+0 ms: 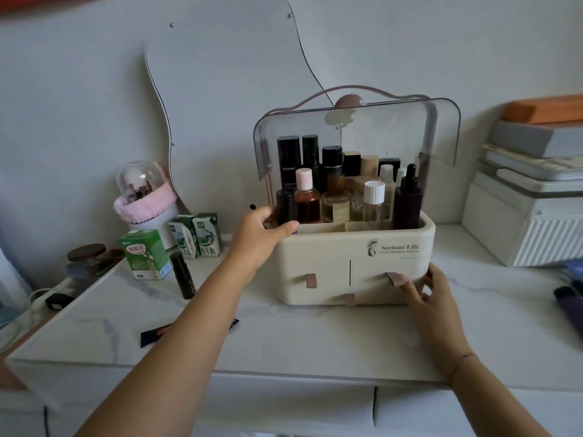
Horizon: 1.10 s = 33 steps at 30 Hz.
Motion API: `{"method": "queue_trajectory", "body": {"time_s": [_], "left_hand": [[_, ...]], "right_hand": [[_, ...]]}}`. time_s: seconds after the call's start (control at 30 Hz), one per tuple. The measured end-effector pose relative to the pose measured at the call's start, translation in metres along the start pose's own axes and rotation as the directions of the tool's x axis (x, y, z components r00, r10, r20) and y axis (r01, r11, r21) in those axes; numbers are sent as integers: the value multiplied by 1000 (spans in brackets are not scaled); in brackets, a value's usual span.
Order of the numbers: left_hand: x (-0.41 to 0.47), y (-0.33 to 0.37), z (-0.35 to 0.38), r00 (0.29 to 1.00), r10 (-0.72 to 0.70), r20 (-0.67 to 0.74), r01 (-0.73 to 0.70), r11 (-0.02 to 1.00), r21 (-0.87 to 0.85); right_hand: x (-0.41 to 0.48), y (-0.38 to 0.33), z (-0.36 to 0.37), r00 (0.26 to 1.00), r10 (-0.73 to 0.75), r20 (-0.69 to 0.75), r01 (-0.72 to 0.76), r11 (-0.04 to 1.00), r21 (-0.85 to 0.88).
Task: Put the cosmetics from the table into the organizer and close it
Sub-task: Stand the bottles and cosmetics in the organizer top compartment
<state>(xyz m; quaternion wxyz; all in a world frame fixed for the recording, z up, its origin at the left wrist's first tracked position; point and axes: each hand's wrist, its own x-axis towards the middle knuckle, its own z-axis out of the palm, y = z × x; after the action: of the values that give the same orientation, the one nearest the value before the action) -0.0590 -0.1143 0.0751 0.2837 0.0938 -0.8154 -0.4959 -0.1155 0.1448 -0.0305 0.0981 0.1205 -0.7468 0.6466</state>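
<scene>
Left hand [262, 228] grip pinches a black bottle [285, 207] at the organizer [318, 257] left end; right hand [426, 290] fingers spread against its near right corner.

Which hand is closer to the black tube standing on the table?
Left. The left hand is up right of the black tube, at the organizer; the right hand is at its far corner.

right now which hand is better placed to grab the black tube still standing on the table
Left. The black tube stands left of the organizer, near the left hand; the right hand braces the organizer's far right corner.
</scene>
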Motion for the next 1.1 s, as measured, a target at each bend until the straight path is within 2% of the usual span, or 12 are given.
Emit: {"method": "queue_trajectory", "body": {"time_s": [0.13,0.33,0.6,0.73,0.83,1.0,1.1], "left_hand": [[0,-1,-2,1000,-7,-17,7,1000,22],[0,-3,-3,999,-13,35,12,999,45],[-6,-20,-16,999,46,22,-45,999,-30],[-14,-33,-39,992,95,-79,-96,995,-3],[-17,-40,-64,969,97,-227,-103,995,-12],[-19,-63,-100,896,37,-443,-45,999,-7],[-21,-84,-114,840,21,-543,1,999,39]], "right_hand": [[0,0,0,1000,9,-4,-9,1000,14],[0,1,0,1000,11,-6,-11,1000,13],[-1,3,-3,1000,-26,17,25,998,57],[4,-6,-4,994,-110,7,109,989,98],[21,-14,-5,993,-116,-1,115,983,145],[26,-6,4,994,-87,60,71,972,226],[28,4,4,995,-73,61,60,980,190]]}}
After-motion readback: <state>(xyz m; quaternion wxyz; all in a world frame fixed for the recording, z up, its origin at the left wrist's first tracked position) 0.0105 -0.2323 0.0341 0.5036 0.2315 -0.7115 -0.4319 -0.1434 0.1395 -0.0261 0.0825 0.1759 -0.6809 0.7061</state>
